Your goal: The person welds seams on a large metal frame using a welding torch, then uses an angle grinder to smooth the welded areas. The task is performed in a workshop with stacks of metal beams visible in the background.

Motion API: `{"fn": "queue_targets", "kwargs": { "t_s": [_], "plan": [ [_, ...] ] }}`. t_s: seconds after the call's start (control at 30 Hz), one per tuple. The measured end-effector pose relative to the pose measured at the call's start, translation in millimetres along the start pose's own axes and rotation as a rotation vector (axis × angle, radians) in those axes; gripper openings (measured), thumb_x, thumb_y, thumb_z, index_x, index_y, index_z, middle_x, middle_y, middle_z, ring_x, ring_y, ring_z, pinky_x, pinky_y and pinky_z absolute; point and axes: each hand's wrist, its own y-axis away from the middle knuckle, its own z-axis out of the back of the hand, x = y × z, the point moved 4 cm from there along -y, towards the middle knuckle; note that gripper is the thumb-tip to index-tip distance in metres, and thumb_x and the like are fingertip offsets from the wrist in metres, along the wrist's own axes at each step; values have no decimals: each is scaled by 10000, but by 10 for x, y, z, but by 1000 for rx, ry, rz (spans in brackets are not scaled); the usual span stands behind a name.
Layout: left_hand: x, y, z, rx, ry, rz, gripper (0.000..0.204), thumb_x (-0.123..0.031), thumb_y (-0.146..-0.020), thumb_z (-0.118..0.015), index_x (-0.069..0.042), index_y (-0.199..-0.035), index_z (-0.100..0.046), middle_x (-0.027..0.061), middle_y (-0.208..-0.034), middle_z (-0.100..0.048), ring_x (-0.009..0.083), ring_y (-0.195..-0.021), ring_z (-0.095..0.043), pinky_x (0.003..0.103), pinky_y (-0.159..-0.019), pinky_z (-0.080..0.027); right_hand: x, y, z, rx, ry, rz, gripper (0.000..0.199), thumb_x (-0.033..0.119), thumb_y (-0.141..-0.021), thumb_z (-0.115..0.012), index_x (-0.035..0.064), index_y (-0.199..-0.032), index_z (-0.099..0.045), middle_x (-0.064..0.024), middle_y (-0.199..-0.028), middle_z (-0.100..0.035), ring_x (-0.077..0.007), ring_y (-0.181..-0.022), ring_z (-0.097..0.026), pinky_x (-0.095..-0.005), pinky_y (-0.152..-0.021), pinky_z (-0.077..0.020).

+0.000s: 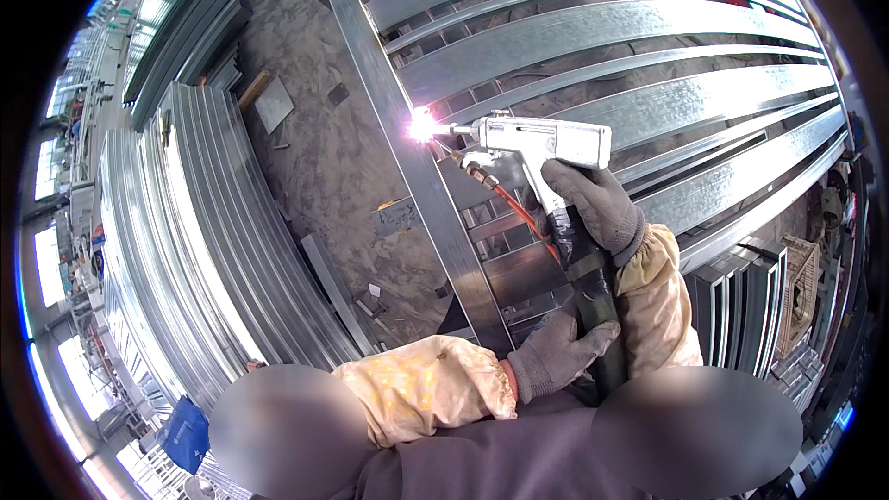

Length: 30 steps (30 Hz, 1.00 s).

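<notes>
A silver pistol-shaped welding gun (546, 139) points left, and a bright pinkish-white glow burns at its tip. That tip meets a long metal bar (444, 231) along the left side of a metal frame. My right hand (597, 208), in a grey glove, is closed round the gun's grip. Below it, my left hand (560, 352), gloved too, wraps the thick black cable (593, 292) that runs down from the grip. A thin orange hose (519, 208) with a brass fitting slopes up toward the nozzle. The glare hides the exact spot where tip and bar meet.
Wide galvanized slats (602, 32) cross the frame to the right. Stacked long metal profiles (218, 222) lie at left, with more metal tubes (741, 301) at lower right. Small offcuts, including a square plate (274, 105), lie on the dirty floor (324, 162). A blue bag-like thing (185, 435) sits lower left.
</notes>
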Motion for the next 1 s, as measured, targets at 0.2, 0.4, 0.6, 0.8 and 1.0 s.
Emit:
{"fn": "queue_targets", "kwargs": {
  "t_s": [0.2,0.4,0.6,0.8,1.0],
  "plan": [
    [-108,43,-1,-10,-18,63,250,-259,-952,-620,-51,-1048,-519,-19,-765,-537,62,-630,-475,244,-569,-422,57,66,-97,8,-121,-78,357,234,-946,-641,-38,-1164,-565,-99,-894,-641,-147,-602,-644,-260,-521,-533],
    [-96,39,-8,19,6,49,261,-262,-950,-631,-50,-1019,-495,-22,-738,-525,60,-612,-461,236,-548,-395,45,59,-69,60,-174,-123,402,192,-918,-677,-54,-1199,-528,-95,-958,-613,-155,-678,-659,-281,-548,-560],
    [-25,47,-8,17,31,76,274,-273,-948,-642,-61,-1046,-499,-29,-736,-514,57,-621,-461,237,-553,-398,3,34,-51,56,-173,-105,387,197,-913,-686,-53,-1178,-554,-93,-961,-624,-145,-707,-656,-276,-569,-556],
    [-72,66,-16,21,-2,98,232,-252,-953,-631,-66,-1030,-515,-29,-743,-515,56,-619,-459,236,-547,-400,-3,55,-46,63,-157,-103,373,197,-917,-679,-52,-1170,-565,-89,-967,-631,-139,-736,-655,-271,-590,-555],
    [-6,52,-31,9,32,68,221,-258,-957,-619,-68,-1017,-523,-30,-729,-514,56,-609,-462,234,-546,-407,30,102,-87,23,-152,-121,383,204,-941,-638,-48,-1207,-527,-108,-929,-619,-164,-644,-657,-276,-530,-548]
  ]
}}
